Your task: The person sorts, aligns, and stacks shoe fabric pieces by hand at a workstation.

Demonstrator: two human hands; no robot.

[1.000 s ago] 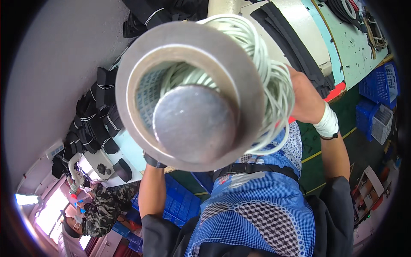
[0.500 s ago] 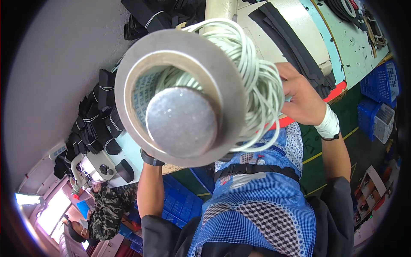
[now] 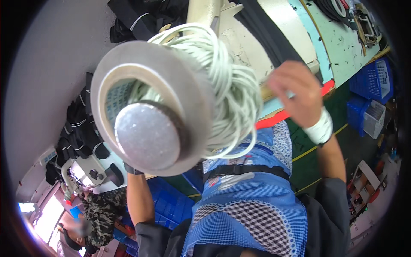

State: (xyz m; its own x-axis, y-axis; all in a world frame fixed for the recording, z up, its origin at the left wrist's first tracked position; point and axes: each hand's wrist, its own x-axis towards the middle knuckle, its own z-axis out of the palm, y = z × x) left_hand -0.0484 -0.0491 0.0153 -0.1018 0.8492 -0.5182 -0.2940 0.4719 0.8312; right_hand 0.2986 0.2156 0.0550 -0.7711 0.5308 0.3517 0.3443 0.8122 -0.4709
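Observation:
Close in front hangs a thick grey roll (image 3: 165, 73) with a cardboard-like core, and a round shiny metal end (image 3: 147, 136) shows in front of its hole. Many loops of pale white-green cord (image 3: 235, 98) drape over its far and right side. My right hand (image 3: 301, 92) is just right of the loops, apart from them, its fingers bent and blurred by motion; whether they hold anything I cannot make out. White wrapping (image 3: 320, 127) circles that wrist. Below the roll my left forearm (image 3: 140, 197) shows; the roll hides the left hand.
Behind the roll, a work table (image 3: 252, 38) carries long black strips (image 3: 269, 32) and a pale machine arm (image 3: 203, 17). Tied black bundles (image 3: 79, 120) lie at left. Blue baskets (image 3: 370, 81) stand at right, blue crates (image 3: 169, 201) below. Another person (image 3: 100, 214) works at lower left.
My right hand has come away from the cord loops, drawing slightly down and apart from them. The roll and cord now appear further left as the whole view has shifted.

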